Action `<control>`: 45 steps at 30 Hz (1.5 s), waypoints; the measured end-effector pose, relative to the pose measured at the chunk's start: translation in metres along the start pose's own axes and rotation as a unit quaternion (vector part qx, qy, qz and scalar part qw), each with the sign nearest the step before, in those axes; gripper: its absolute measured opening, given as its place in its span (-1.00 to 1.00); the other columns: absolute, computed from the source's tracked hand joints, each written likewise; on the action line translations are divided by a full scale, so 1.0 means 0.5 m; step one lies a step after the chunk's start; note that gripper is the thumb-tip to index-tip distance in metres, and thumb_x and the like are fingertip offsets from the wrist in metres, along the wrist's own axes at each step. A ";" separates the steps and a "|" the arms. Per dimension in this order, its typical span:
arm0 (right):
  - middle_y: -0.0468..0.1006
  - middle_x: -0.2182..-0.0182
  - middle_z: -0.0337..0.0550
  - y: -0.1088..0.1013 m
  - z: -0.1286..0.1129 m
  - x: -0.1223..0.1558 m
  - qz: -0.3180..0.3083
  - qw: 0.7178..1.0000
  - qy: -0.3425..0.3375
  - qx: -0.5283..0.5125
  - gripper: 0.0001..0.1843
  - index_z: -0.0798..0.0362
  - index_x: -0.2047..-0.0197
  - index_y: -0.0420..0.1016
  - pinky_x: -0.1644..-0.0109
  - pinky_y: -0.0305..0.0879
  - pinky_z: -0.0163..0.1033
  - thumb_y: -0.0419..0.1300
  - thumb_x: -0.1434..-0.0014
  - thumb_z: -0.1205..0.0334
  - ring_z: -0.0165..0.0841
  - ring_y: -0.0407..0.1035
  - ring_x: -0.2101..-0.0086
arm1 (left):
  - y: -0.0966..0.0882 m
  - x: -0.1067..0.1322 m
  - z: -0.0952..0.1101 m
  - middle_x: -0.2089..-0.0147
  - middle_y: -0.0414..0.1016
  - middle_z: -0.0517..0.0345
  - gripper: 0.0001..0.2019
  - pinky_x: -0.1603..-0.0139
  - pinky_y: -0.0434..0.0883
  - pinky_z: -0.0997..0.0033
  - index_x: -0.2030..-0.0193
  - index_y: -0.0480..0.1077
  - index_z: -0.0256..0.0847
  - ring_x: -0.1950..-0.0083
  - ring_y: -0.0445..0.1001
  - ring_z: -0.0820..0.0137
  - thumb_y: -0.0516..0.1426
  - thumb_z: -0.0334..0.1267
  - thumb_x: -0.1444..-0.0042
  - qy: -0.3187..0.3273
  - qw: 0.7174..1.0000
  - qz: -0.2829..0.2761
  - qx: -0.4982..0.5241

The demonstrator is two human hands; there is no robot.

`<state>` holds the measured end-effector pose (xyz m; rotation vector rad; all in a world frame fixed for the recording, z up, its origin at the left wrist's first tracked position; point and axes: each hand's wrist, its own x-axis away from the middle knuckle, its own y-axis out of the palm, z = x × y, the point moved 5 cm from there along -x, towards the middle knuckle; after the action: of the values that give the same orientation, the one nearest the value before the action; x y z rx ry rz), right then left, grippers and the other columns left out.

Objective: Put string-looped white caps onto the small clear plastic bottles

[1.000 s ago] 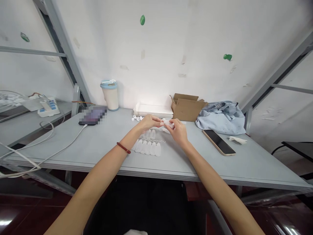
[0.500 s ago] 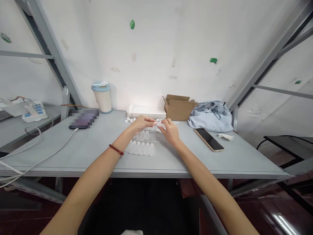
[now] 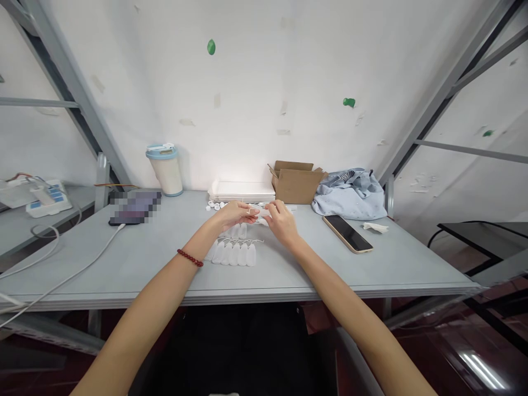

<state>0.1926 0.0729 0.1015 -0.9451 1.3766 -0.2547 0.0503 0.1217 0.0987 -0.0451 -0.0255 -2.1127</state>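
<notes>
My left hand (image 3: 236,215) and my right hand (image 3: 282,221) meet over the middle of the table, fingers closed around a small white translucent piece (image 3: 262,212). Its far parts are hidden by the fingertips. A white loop of string shows at my left fingertips. In front of my hands lie rows of similar translucent oblong pieces (image 3: 234,254), with white strings (image 3: 246,241) at their upper ends. My left forearm and hand partly cover these rows. Several small white round pieces (image 3: 212,205) sit just behind my left hand.
A stack of white sheets or trays (image 3: 243,191) stands at the back beside an open cardboard box (image 3: 297,186). Light-blue cloth (image 3: 350,198), a phone (image 3: 347,234) and crumpled tissue (image 3: 375,227) lie right. Leftward are a cup (image 3: 165,173) and a phone-like device (image 3: 135,208) on a cable.
The view has shifted slightly, so the table items appear farther left. Both hands keep hold of the white piece, and the left fingers have moved a little along its end.
</notes>
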 end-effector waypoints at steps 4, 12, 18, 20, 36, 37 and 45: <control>0.43 0.19 -0.01 -0.002 0.001 -0.001 0.006 0.999 0.001 -0.032 -0.83 0.02 0.18 0.40 0.19 0.27 -0.21 0.09 -0.17 0.43 -0.21 0.34 0.16 | 0.001 0.004 0.008 0.43 0.53 0.07 -0.67 0.09 0.41 0.29 0.45 0.57 -0.30 0.33 0.44 0.40 0.42 -0.09 0.31 0.015 1.000 -0.005 -0.002; 0.45 0.23 -0.07 -0.001 0.025 -0.003 -0.007 0.985 0.057 -0.160 -0.87 0.05 0.23 0.38 0.30 0.24 -0.24 0.22 -0.13 0.26 -0.29 0.35 0.33 | 0.005 0.012 0.027 0.45 0.52 0.16 -0.72 0.12 0.39 0.29 0.40 0.58 -0.25 0.32 0.42 0.39 0.39 -0.18 0.29 0.082 0.990 0.053 -0.098; 0.45 0.22 -0.06 -0.006 0.022 -0.004 0.010 0.984 0.059 -0.167 -0.89 0.05 0.24 0.37 0.31 0.23 -0.24 0.19 -0.14 0.27 -0.30 0.34 0.35 | 0.007 0.007 0.017 0.39 0.54 0.07 -0.63 0.08 0.44 0.30 0.46 0.54 -0.29 0.30 0.51 0.35 0.38 0.02 0.23 0.064 0.997 0.033 -0.033; 0.44 0.23 -0.07 -0.007 0.018 -0.004 0.009 0.985 0.053 -0.166 -0.90 0.04 0.24 0.38 0.31 0.23 -0.24 0.18 -0.15 0.26 -0.30 0.33 0.35 | 0.009 0.008 0.012 0.45 0.53 0.04 -0.59 0.20 0.46 0.31 0.50 0.52 -0.30 0.38 0.50 0.35 0.35 0.08 0.21 0.031 0.998 0.015 -0.051; 0.40 0.53 -0.26 -0.023 0.031 -0.009 -0.018 0.975 0.094 -0.201 -0.72 0.05 0.35 0.40 0.43 0.09 -0.31 0.23 -0.09 -0.01 -0.42 0.19 0.55 | 0.020 0.026 0.050 0.50 0.47 0.15 -0.66 0.32 0.38 0.43 0.48 0.54 -0.24 0.40 0.43 0.39 0.29 0.05 0.11 0.166 0.963 -0.001 -0.210; 0.39 0.53 -0.26 -0.023 0.030 -0.009 -0.017 0.976 0.093 -0.198 -0.73 0.05 0.35 0.40 0.43 0.09 -0.31 0.23 -0.09 0.00 -0.42 0.19 0.55 | 0.020 0.024 0.048 0.49 0.48 0.14 -0.66 0.32 0.38 0.42 0.47 0.54 -0.24 0.39 0.43 0.38 0.29 0.05 0.12 0.163 0.964 -0.003 -0.209; 0.39 0.54 -0.25 -0.019 0.013 -0.010 -0.002 0.980 0.090 -0.176 -0.78 0.06 0.32 0.40 0.39 0.13 -0.31 0.22 -0.12 0.06 -0.40 0.21 0.53 | 0.018 0.011 0.019 0.54 0.39 0.15 -0.49 0.43 0.39 0.36 0.57 0.36 -0.26 0.55 0.36 0.45 0.19 0.23 0.05 0.059 0.989 -0.004 -0.138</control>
<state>0.2007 0.0729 0.1109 -1.2411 1.6191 -0.1022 0.0554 0.1127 0.1083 -0.0844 0.3382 -2.1101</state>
